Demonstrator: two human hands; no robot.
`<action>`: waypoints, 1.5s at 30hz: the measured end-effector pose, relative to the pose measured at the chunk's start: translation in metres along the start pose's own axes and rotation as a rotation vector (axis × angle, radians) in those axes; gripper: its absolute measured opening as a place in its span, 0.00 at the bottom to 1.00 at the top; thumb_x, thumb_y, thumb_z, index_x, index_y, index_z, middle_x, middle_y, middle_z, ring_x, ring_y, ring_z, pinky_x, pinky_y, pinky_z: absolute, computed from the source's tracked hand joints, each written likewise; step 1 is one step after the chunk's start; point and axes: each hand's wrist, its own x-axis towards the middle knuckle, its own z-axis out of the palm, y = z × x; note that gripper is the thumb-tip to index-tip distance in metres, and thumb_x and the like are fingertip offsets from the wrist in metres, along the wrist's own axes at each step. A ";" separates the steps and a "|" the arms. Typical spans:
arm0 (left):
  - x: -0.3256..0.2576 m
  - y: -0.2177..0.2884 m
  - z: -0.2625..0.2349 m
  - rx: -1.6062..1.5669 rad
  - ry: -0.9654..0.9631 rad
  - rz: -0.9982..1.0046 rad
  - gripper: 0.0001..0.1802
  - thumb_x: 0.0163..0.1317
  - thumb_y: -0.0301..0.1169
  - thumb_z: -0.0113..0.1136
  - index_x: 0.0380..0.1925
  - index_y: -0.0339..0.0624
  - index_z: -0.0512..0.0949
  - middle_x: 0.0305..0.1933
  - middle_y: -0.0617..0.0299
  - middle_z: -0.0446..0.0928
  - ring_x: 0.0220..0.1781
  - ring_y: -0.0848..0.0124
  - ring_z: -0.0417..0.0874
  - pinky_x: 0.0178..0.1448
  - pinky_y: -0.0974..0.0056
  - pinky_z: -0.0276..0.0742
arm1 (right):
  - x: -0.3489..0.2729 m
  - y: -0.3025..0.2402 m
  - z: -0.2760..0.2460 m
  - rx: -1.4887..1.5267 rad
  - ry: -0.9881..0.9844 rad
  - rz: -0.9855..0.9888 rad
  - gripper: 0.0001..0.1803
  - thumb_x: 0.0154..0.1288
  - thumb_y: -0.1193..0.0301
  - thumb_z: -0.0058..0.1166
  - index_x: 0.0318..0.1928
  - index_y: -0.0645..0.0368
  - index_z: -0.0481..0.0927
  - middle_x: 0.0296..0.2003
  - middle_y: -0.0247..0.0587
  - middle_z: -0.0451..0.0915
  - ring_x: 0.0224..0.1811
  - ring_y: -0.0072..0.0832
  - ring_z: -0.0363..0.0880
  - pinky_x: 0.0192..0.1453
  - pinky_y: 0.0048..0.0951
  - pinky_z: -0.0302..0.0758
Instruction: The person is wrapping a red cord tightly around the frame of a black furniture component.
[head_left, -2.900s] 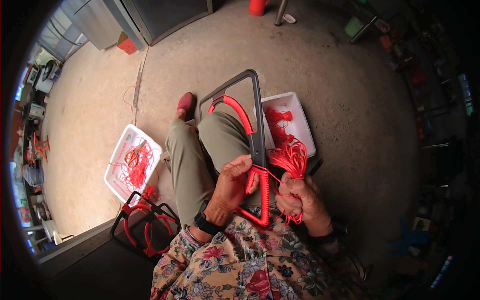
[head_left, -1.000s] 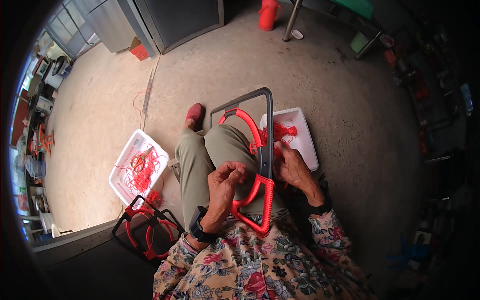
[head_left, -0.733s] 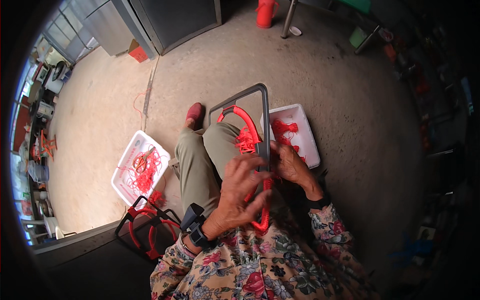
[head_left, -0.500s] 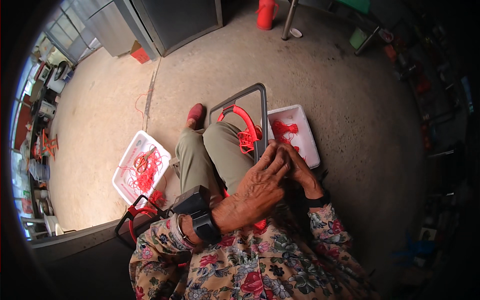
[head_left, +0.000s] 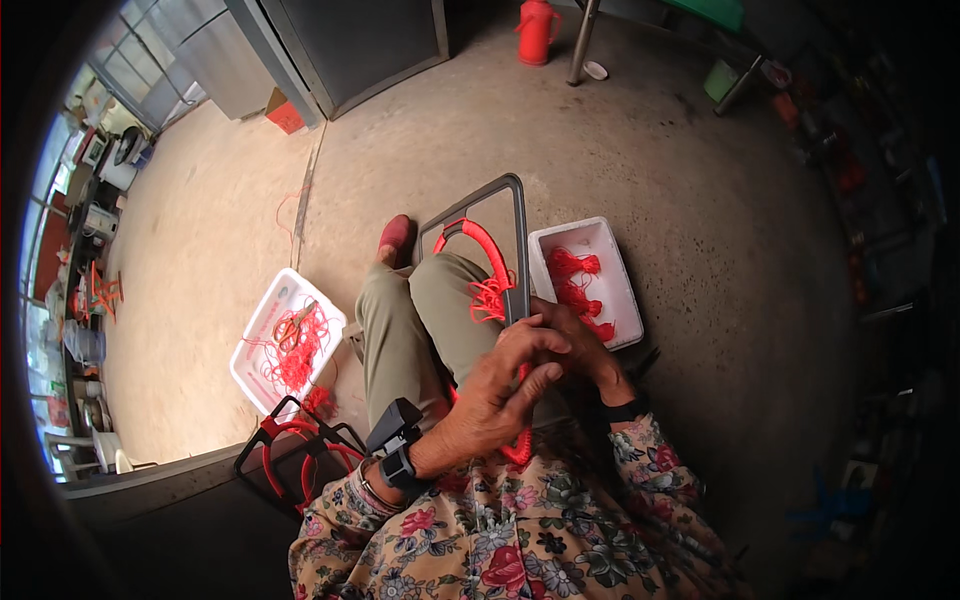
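Observation:
A dark grey rectangular frame (head_left: 520, 235) stands tilted over my lap, with a red cord-wrapped curved handle (head_left: 483, 240) inside it. Loose red cord ends (head_left: 489, 298) hang in a tangle from the handle by my knee. My left hand (head_left: 510, 375) is over the frame's near part, thumb and fingers apart; nothing shows between them. Just behind it, my right hand (head_left: 580, 335) closes at the frame's right bar, its fingertips partly hidden. More red wrapping (head_left: 518, 448) shows below my left hand, against the floral top.
To the right, a white foam box (head_left: 622, 285) holds bundles of red cord. At left, a white tray (head_left: 254, 335) contains tangled red cord and scissors (head_left: 290, 330). More dark frames with red handles (head_left: 268, 450) lie beside my left arm. A red thermos (head_left: 535, 35) stands far off.
My left hand has moved down and left, away from my right hand, and its thumb has spread from the fingers. The red cord tangle at the handle shows more fully.

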 end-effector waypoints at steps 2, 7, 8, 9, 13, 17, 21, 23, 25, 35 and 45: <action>-0.008 -0.002 -0.005 -0.416 0.096 -0.210 0.15 0.57 0.23 0.61 0.45 0.37 0.73 0.45 0.61 0.72 0.42 0.77 0.70 0.54 0.72 0.66 | 0.005 0.000 0.006 -0.219 -0.009 -0.156 0.20 0.59 0.69 0.57 0.52 0.60 0.74 0.37 0.35 0.80 0.39 0.20 0.77 0.44 0.25 0.75; -0.024 -0.022 -0.011 -0.413 0.537 -0.206 0.16 0.55 0.15 0.56 0.45 0.35 0.74 0.40 0.65 0.75 0.39 0.78 0.74 0.49 0.73 0.70 | 0.018 -0.001 0.020 -0.289 0.049 -0.039 0.20 0.58 0.67 0.61 0.49 0.62 0.75 0.31 0.40 0.79 0.33 0.21 0.75 0.40 0.28 0.75; -0.022 -0.028 -0.009 -0.473 0.611 -0.201 0.15 0.57 0.16 0.57 0.45 0.35 0.74 0.38 0.64 0.77 0.36 0.78 0.74 0.44 0.74 0.71 | 0.019 0.005 0.023 -0.199 0.084 -0.106 0.16 0.57 0.67 0.61 0.43 0.64 0.76 0.30 0.36 0.78 0.34 0.18 0.73 0.39 0.26 0.73; -0.020 -0.034 -0.008 -0.533 0.683 -0.195 0.14 0.58 0.18 0.58 0.45 0.35 0.74 0.36 0.64 0.78 0.33 0.79 0.75 0.39 0.75 0.72 | 0.020 0.008 0.025 -0.109 0.121 -0.173 0.13 0.57 0.68 0.62 0.37 0.65 0.78 0.29 0.32 0.77 0.34 0.16 0.70 0.38 0.25 0.72; -0.020 -0.052 -0.003 -0.644 0.810 -0.298 0.14 0.61 0.23 0.60 0.47 0.35 0.74 0.31 0.65 0.79 0.25 0.81 0.73 0.27 0.76 0.68 | 0.017 0.001 0.022 -0.120 0.053 -0.071 0.14 0.59 0.67 0.61 0.39 0.65 0.80 0.31 0.33 0.79 0.36 0.17 0.75 0.39 0.26 0.74; -0.019 -0.054 -0.005 -0.553 0.724 -0.420 0.13 0.63 0.28 0.58 0.47 0.37 0.74 0.27 0.69 0.76 0.19 0.83 0.68 0.21 0.76 0.62 | 0.013 0.003 0.017 -0.250 0.019 -0.226 0.11 0.59 0.73 0.58 0.42 0.65 0.78 0.33 0.41 0.81 0.37 0.24 0.79 0.42 0.27 0.75; -0.018 -0.055 -0.012 -0.547 0.632 -0.453 0.08 0.64 0.32 0.58 0.36 0.38 0.78 0.23 0.73 0.73 0.18 0.87 0.63 0.20 0.78 0.54 | 0.011 0.008 0.015 -0.270 0.011 -0.210 0.13 0.58 0.77 0.56 0.45 0.64 0.77 0.36 0.45 0.80 0.43 0.30 0.80 0.48 0.26 0.74; -0.022 -0.059 -0.015 -0.534 0.665 -0.448 0.07 0.63 0.32 0.58 0.31 0.40 0.78 0.22 0.73 0.72 0.18 0.87 0.61 0.21 0.78 0.53 | 0.006 0.004 0.008 -0.446 0.160 -0.337 0.14 0.57 0.77 0.56 0.46 0.64 0.77 0.36 0.45 0.79 0.43 0.32 0.79 0.49 0.25 0.74; -0.020 -0.053 -0.016 -0.549 0.713 -0.442 0.08 0.63 0.31 0.57 0.28 0.38 0.78 0.20 0.73 0.72 0.19 0.87 0.63 0.21 0.77 0.55 | -0.009 -0.022 0.006 -0.675 0.444 -0.428 0.11 0.57 0.75 0.58 0.42 0.63 0.78 0.30 0.42 0.76 0.36 0.35 0.78 0.43 0.26 0.74; -0.023 -0.021 -0.012 -0.303 0.769 -0.276 0.06 0.58 0.25 0.57 0.25 0.34 0.78 0.21 0.71 0.72 0.24 0.84 0.67 0.28 0.75 0.62 | -0.028 -0.073 0.066 -0.782 0.361 -0.400 0.11 0.55 0.74 0.59 0.39 0.65 0.78 0.29 0.47 0.79 0.31 0.42 0.78 0.37 0.36 0.72; -0.022 -0.011 -0.032 -0.873 0.631 -0.414 0.11 0.58 0.25 0.62 0.40 0.32 0.78 0.29 0.63 0.79 0.24 0.80 0.75 0.29 0.74 0.70 | -0.054 -0.077 0.022 -0.171 0.142 -0.229 0.18 0.50 0.69 0.70 0.40 0.64 0.80 0.32 0.36 0.82 0.36 0.19 0.79 0.41 0.24 0.75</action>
